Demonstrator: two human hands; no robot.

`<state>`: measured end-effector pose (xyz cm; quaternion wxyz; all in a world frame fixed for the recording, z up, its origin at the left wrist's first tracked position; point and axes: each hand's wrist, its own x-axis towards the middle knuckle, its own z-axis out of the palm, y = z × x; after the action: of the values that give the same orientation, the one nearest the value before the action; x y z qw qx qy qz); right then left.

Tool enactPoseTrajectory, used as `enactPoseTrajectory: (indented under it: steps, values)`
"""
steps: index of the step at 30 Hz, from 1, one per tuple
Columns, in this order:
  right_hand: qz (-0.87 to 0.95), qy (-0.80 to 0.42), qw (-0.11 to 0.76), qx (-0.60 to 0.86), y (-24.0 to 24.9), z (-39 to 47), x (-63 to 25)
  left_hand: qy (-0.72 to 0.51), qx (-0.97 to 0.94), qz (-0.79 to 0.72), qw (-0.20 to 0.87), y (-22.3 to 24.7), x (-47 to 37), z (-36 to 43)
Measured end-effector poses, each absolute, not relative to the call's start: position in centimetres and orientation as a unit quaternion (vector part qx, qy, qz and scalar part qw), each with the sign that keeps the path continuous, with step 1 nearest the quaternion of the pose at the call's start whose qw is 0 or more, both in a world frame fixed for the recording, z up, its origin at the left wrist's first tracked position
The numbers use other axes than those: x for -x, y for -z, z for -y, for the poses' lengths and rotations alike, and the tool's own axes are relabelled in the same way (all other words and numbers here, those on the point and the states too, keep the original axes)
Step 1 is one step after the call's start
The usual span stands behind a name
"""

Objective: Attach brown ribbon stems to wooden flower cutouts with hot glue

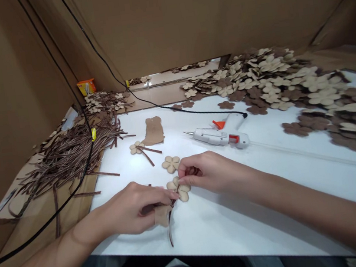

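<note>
Fingers (pixel 177 195) partly hide the cream flower (pixel 183 192) beneath them.

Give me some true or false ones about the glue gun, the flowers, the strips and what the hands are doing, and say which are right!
1. The left hand and right hand touch the same cream flower. True.
2. The glue gun has a black cord. True.
3. The right hand holds the glue gun. False: the glue gun lies on the white table.
4. The big pile has only cream flowers. False: the pile has brown ones too.
</note>
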<state>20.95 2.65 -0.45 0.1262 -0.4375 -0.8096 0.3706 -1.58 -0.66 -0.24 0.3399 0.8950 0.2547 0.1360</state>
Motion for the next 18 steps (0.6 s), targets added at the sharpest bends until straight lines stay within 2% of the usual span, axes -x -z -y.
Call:
enactPoseTrajectory:
  steps: [18]
  values:
    - [0.809,-0.344,0.152,0.452,0.61,-2.11,-21.06,-0.119,-0.889,-0.285,0.339,0.06,1.52,0.69]
